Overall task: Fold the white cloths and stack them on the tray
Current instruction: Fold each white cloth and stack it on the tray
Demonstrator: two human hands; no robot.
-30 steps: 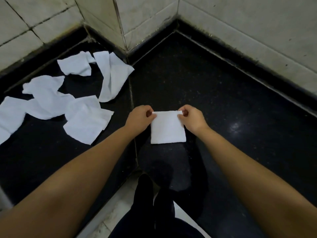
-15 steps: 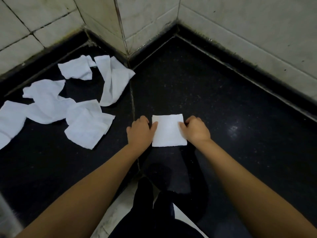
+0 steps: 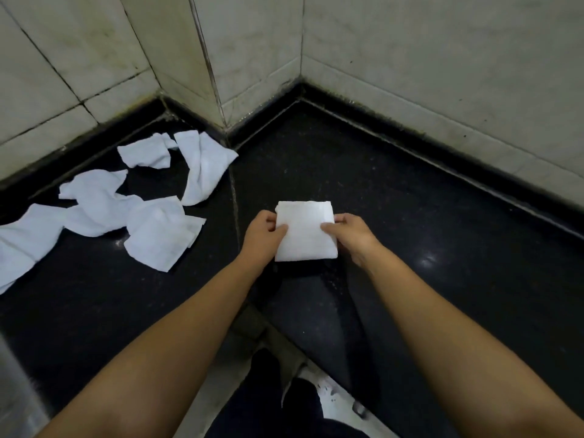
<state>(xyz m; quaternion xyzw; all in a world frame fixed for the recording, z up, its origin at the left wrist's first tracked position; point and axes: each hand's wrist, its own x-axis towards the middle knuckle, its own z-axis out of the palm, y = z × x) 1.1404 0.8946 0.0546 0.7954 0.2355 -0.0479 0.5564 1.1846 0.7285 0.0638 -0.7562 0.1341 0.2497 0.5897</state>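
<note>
A folded white cloth [image 3: 305,230], a small square, is held just above the black counter [image 3: 410,216]. My left hand [image 3: 264,233] pinches its left edge with the thumb on top. On the opposite edge, my right hand [image 3: 349,232] pinches it the same way. Several unfolded white cloths [image 3: 158,235] lie crumpled in a loose heap on the counter to the left. No tray shows clearly in the head view.
Pale tiled walls [image 3: 410,58] enclose the counter at the back and right, with a protruding tiled corner [image 3: 202,74] behind the heap. A grey metallic edge [image 3: 12,390] shows at the bottom left. The counter's front corner lies below my forearms, above a dark-clothed leg [image 3: 275,406].
Both hands slid from the cloth's far corners down its sides, then took hold of its side edges and lifted it slightly. The camera tilted up, showing more wall.
</note>
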